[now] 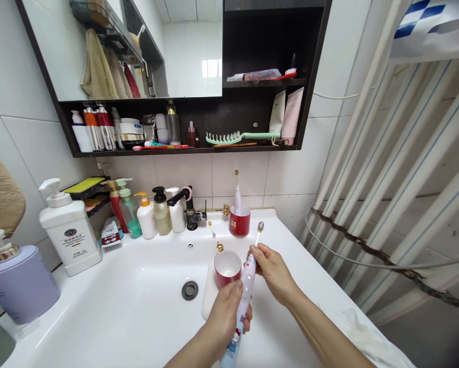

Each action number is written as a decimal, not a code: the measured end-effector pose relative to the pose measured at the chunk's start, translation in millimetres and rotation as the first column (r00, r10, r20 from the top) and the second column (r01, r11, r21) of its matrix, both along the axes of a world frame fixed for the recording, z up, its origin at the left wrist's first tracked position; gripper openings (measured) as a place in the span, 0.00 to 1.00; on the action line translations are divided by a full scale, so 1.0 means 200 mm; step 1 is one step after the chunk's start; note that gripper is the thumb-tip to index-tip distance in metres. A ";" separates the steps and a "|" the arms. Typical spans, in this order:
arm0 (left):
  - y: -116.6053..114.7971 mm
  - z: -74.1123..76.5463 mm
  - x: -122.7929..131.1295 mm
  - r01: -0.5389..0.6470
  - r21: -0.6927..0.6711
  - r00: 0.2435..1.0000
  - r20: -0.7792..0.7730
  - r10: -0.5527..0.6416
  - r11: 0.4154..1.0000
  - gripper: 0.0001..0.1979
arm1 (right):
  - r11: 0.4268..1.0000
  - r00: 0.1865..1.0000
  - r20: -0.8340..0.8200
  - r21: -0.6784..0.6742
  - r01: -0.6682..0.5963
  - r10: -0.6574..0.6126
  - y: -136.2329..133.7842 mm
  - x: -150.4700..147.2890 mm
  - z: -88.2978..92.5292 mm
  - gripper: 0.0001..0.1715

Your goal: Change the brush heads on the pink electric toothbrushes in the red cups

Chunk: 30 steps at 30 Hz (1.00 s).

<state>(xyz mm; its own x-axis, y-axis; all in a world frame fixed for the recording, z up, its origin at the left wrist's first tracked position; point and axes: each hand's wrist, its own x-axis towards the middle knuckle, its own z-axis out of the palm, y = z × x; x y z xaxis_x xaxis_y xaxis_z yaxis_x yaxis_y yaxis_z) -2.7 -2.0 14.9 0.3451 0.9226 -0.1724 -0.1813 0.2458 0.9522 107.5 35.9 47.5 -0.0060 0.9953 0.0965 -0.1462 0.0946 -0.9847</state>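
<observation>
My left hand (223,313) is wrapped round the handle of an electric toothbrush (247,282), pale pink at the top and blue with a cartoon cat lower down. It tilts up to the right over the sink. Thumb and fingers of my right hand (277,273) pinch the base of the white brush head (260,227) at the handle's top; whether it is fully seated is hidden by the fingers. Just behind my left hand, a red cup (224,280) with a gold handle stands on a white ledge in the basin, its inside facing me.
On the sink's (137,286) back rim, another red cup (240,225) holds a pale toothbrush (238,199); a small brush head (212,229) lies near the black faucet (191,212). Several pump bottles (161,212) line the left. Above hangs a dark cabinet (229,115); pipes (367,153) stand right.
</observation>
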 end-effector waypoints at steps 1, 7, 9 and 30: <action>0.00 0.00 0.00 -0.002 0.006 1.000 -0.004 0.002 1.000 0.23 | 1.000 1.000 -0.002 0.001 0.010 -0.010 0.00 0.00 0.00 0.16; -0.01 0.01 -0.01 0.105 -0.139 0.988 0.126 -0.087 0.985 0.23 | 0.999 0.996 -0.092 -0.037 -0.004 0.000 -0.01 -0.03 -0.01 0.15; -0.01 0.01 -0.01 0.107 -0.119 0.986 0.141 -0.090 0.987 0.23 | 1.000 0.995 -0.102 -0.022 -0.006 0.004 -0.01 -0.03 -0.01 0.15; 0.18 -0.09 -0.16 -0.216 0.570 0.793 -0.372 0.483 0.793 0.12 | 0.922 0.921 0.249 0.324 0.213 -0.300 0.11 -0.05 0.08 0.12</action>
